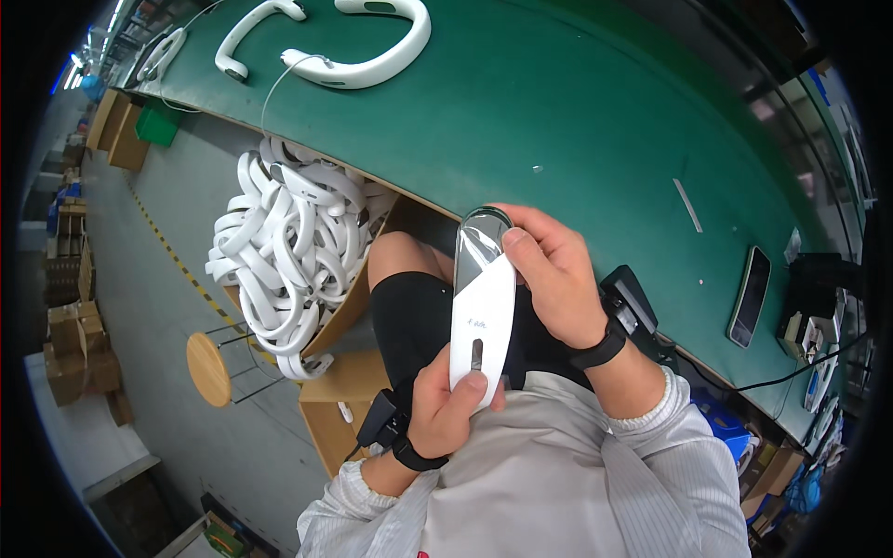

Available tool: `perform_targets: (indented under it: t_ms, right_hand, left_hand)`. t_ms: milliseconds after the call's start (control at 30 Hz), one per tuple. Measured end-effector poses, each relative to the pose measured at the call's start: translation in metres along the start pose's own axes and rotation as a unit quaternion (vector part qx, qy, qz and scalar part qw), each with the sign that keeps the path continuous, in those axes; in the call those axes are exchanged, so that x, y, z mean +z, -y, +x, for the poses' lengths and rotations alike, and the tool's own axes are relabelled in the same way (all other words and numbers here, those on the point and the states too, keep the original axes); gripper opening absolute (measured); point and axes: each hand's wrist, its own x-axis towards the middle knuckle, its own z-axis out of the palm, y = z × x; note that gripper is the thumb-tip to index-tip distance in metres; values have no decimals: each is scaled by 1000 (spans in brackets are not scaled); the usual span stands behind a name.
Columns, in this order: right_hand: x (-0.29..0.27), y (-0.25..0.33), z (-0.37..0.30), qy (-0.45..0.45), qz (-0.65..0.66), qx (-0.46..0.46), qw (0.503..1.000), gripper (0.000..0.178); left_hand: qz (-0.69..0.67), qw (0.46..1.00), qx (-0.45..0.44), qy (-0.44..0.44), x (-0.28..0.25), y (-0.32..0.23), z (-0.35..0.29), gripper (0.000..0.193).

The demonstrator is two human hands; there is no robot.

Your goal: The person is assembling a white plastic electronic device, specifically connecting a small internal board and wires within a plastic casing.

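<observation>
Both my hands hold one long white plastic casing upright over my lap. Its upper end is dark and glossy, with bright reflections. A small handwritten mark and a slot lie on its white face. Low on the casing, my left hand is closed round it, thumb on the face near the slot. My right hand pinches the upper right edge beside the dark end, its thumb in front and fingers behind. The back of the casing is hidden.
A cardboard box heaped with white curved neckband-shaped parts stands left of my legs. On the green table are a larger white neckband, a phone and a thin strip. A round stool stands at left.
</observation>
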Motion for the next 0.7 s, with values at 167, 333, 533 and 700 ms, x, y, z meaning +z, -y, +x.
perform_targets:
  t_ms: [167, 333, 533, 700]
  right_hand:
    - [2, -1, 0, -6, 10, 4, 1000, 32]
    - [3, 4, 1, -10, -11, 10, 1000, 32]
    - [4, 1, 2, -19, -24, 5, 1000, 32]
    - [4, 2, 2, -19, -41, 5, 999, 32]
  left_hand:
    - [-20, 1000, -2, -4, -4, 1, 0, 34]
    - [-57, 998, 1, -5, -2, 3, 0, 34]
    - [-57, 998, 2, -5, -4, 2, 3, 35]
    - [-76, 997, 1, -9, -3, 2, 3, 34]
